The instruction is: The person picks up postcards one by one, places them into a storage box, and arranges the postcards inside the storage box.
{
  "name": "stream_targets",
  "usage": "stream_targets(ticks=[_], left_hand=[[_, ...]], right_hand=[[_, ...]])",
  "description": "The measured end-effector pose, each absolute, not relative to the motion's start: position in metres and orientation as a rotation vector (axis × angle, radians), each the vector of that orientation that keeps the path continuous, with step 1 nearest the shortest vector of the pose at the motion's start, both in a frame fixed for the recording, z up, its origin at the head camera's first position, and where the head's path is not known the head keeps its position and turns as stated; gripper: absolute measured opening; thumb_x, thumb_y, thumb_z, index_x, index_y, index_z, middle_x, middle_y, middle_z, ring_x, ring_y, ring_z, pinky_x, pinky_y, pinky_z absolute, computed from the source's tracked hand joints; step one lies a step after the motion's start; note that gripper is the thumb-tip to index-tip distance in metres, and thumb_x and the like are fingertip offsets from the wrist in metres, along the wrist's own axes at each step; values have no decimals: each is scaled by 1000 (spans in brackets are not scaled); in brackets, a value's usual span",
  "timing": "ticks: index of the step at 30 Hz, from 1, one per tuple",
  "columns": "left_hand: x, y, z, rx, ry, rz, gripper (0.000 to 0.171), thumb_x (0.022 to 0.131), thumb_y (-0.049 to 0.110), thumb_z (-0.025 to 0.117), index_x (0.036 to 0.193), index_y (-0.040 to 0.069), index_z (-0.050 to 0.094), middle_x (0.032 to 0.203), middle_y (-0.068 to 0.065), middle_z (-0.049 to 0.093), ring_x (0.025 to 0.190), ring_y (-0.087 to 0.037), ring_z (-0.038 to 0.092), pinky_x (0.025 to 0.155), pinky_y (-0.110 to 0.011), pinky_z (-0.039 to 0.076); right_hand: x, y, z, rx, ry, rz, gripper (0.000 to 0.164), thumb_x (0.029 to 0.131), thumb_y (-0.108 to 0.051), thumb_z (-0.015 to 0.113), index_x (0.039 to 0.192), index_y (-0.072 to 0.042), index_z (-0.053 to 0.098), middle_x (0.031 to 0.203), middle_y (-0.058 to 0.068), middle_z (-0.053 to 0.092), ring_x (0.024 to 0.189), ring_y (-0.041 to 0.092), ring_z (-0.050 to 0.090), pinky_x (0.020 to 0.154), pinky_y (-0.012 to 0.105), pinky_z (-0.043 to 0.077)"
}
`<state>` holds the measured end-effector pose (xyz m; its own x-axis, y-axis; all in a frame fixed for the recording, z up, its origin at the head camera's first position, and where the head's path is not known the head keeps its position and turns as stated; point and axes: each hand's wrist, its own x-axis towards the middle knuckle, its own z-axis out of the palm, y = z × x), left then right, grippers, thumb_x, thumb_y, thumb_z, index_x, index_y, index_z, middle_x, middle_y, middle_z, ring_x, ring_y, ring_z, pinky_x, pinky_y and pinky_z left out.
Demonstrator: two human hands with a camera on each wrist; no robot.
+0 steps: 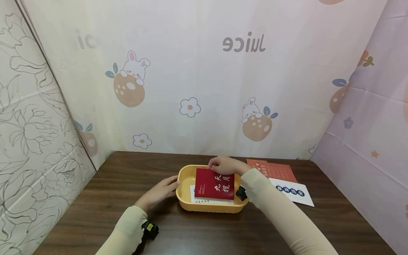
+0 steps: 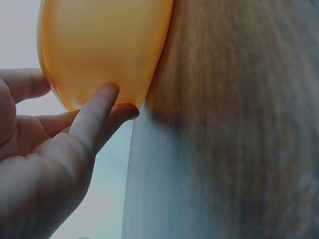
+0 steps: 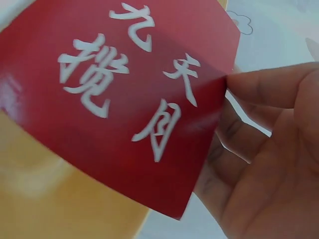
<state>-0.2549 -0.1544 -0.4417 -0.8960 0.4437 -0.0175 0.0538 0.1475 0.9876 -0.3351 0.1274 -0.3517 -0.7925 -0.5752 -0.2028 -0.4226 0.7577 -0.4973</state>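
A red card [image 1: 214,184] with white Chinese characters is held by my right hand [image 1: 224,165]. In the right wrist view, the thumb [image 3: 261,85] and fingers pinch its edge. The card tilts over the yellow plastic basin [image 1: 210,208], above a white card [image 1: 192,193] that lies inside and is mostly covered. At the basin's left end, my left hand [image 1: 162,191] rests its fingers against the outside wall and rim. The left wrist view shows those fingers [image 2: 94,117] nearly straight against the yellow basin wall [image 2: 104,45].
On the table's right side, behind my right forearm, lie red cards [image 1: 280,171] and a white card with dark blue round marks [image 1: 294,193]. The brown wooden table [image 1: 191,233] meets a patterned curtain [image 1: 191,134] at the back.
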Motion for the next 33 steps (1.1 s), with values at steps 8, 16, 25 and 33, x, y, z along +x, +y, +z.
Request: stream_targets(ticks=[8,16,25,33], left_hand=[[-254,-156,-440,492,2119,1808,55,110,20,43,153,-9,26,154,-30,33,137,-39,41,107,-45,44],[-256,-156,-439,488,2106,1817,56,110,20,42,153,-10,24,154,-31,32,137,-40,41,106,-44,44],[-256,-157,-440,483,2117,1815,55,110,19,43,153,-10,25,154,-31,33,137,-40,42,106,-44,45],[-255,-156,-440,496,2114,1815,55,110,19,42,153,-11,25,153,-31,33,137,-40,41,107,-44,44]], right_hand=[[-338,120,-360,-791,2535,-546,17,102,-9,54,101,-15,69,92,0,63,84,16,60,79,35,54],[-340,117,-368,-756,2546,-481,14,101,-11,56,101,-17,68,98,-1,62,90,16,57,84,39,51],[-339,118,-376,-686,2464,-473,14,101,-23,59,111,-16,67,107,1,59,99,18,54,90,42,49],[-338,115,-379,-701,2428,-448,16,99,-19,60,113,-16,68,105,1,60,98,19,55,91,44,50]])
